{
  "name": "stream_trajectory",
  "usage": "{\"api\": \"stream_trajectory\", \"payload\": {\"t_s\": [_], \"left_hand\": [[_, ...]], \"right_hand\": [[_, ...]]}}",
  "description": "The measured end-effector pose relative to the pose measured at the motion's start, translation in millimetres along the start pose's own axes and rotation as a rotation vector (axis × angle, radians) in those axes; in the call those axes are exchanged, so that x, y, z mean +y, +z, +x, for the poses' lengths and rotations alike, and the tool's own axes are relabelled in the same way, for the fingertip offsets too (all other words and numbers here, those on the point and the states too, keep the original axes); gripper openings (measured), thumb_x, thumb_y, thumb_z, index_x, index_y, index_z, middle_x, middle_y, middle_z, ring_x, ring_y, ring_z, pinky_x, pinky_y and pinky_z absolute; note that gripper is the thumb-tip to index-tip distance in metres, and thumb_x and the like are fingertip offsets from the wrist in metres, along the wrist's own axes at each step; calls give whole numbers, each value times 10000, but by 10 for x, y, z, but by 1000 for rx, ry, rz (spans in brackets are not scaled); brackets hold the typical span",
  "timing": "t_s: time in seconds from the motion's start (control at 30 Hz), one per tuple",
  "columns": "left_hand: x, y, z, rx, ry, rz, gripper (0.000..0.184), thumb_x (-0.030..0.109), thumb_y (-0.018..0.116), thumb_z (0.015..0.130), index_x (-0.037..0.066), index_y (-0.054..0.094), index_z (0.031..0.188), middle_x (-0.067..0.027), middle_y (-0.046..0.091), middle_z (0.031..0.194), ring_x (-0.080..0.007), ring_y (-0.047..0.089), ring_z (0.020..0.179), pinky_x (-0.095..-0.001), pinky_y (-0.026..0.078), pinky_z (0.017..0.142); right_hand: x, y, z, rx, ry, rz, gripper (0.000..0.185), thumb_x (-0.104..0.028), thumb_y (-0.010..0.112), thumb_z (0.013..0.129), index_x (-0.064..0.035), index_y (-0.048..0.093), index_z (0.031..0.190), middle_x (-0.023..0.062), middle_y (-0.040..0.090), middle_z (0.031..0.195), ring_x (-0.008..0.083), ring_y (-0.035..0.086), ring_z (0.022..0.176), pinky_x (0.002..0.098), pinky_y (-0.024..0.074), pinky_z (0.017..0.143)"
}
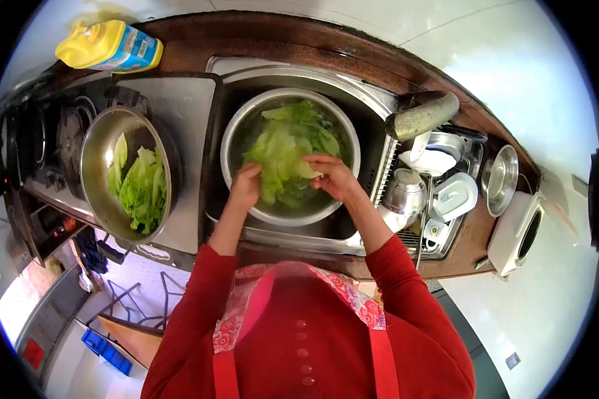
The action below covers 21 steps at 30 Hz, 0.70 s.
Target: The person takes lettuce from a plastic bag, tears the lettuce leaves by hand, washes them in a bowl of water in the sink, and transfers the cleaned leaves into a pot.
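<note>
A round metal basin (pixel 229 156) stands in the sink, holding water and loose green lettuce leaves (pixel 283 149). At its right side my right hand (pixel 334 178) pinches the pale end of a lettuce leaf. My left hand (pixel 246 185) is over the basin's left rim, its fingers curled in against the edge of the lettuce; they look closed on a leaf, though the fingertips are partly hidden. To the left, a metal pan (pixel 98 189) contains more lettuce (pixel 143 189), apart from both hands.
The sink (pixel 369 106) surrounds the basin. On its right a dish rack holds a metal kettle (pixel 406 189), a white dish (pixel 454 196) and other dishes, with a long green gourd (pixel 422 116) behind. A yellow jug (pixel 110 46) stands at the back left, near the stove (pixel 60 143).
</note>
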<state>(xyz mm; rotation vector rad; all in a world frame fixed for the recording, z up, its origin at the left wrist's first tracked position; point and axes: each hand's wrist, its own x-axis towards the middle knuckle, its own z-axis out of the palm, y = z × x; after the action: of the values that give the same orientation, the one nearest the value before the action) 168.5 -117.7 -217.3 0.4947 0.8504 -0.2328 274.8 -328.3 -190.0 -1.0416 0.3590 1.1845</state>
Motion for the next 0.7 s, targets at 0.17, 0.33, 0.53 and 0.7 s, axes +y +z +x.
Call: {"api": "stream_trajectory", "payload": {"t_s": [0.17, 0.33, 0.53, 0.7], "left_hand": [[-139, 124, 1, 105, 25, 117, 304, 138, 543, 797, 60, 533, 1090, -80, 538, 1089, -240, 524, 1002, -374, 439, 873], [-183, 203, -27, 119, -3, 102, 264, 134, 544, 788, 61, 556, 1041, -75, 559, 1038, -231, 547, 952, -379, 457, 825], [-150, 131, -18, 216, -77, 39, 261, 144, 556, 780, 40, 565, 1019, -79, 580, 991, -236, 571, 897, -387, 476, 779], [-532, 299, 153, 124, 53, 833, 355, 164, 625, 773, 9, 571, 1088, -114, 551, 1092, -236, 530, 1009, -355, 472, 778]], "right_hand": [[247, 224, 77, 83, -230, -331, 376, -187, 670, 796, -35, 584, 1129, 42, 574, 855, 136, 535, 710, 246, 441, 641], [461, -23, 390, 325, -375, -786, 357, -164, 689, 780, -34, 578, 1094, 51, 584, 875, 168, 549, 727, 261, 435, 626], [386, -125, 322, 326, -243, 30, 290, -184, 670, 794, -39, 583, 1030, 46, 608, 927, 163, 546, 849, 288, 426, 735], [549, 108, 352, 320, -331, -123, 356, -191, 617, 822, -24, 545, 1128, 102, 607, 1008, 174, 548, 965, 329, 431, 815]]}}
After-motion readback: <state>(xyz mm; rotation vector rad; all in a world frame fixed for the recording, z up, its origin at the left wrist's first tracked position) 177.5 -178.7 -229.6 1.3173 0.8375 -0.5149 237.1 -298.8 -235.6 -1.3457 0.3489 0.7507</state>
